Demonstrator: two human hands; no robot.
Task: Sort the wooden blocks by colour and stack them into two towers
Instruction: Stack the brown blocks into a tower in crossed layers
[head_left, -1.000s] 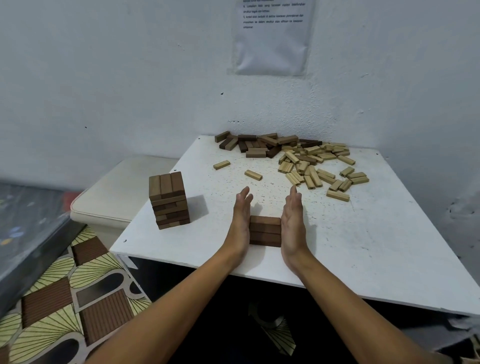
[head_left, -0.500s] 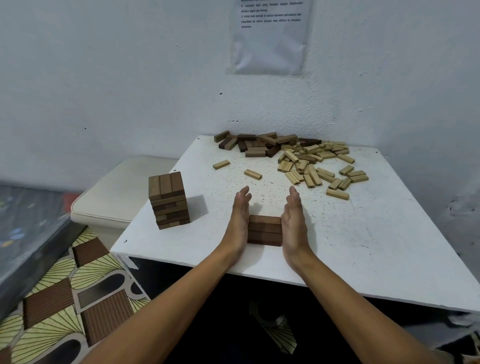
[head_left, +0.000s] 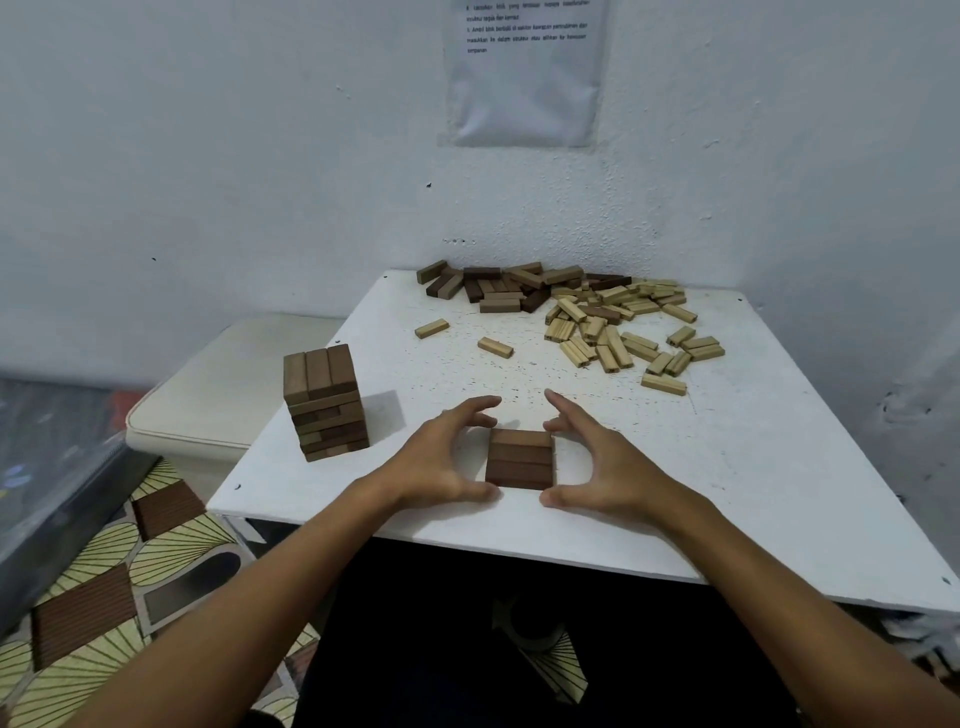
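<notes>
A flat row of three dark brown blocks (head_left: 521, 460) lies on the white table (head_left: 727, 493) near its front edge. My left hand (head_left: 441, 457) and my right hand (head_left: 602, 462) arch on either side of the row, fingers spread and curved. Both thumbs sit at its front corners, while the fingertips hover behind it without gripping. A tower of dark brown blocks (head_left: 327, 405) stands at the table's left edge. Loose dark blocks (head_left: 498, 291) are heaped at the back, and light blocks (head_left: 613, 332) are scattered at the back right.
Two single light blocks (head_left: 432, 328) lie apart in the middle of the table. A cream cushioned stool (head_left: 218, 395) stands left of the table, just beyond the tower. A sheet of paper (head_left: 524, 78) hangs on the wall behind.
Both hands were pressing flat against the sides of the three-block row. They have since pulled apart and turned, fingers now spread and arched around it. The row has not moved.
</notes>
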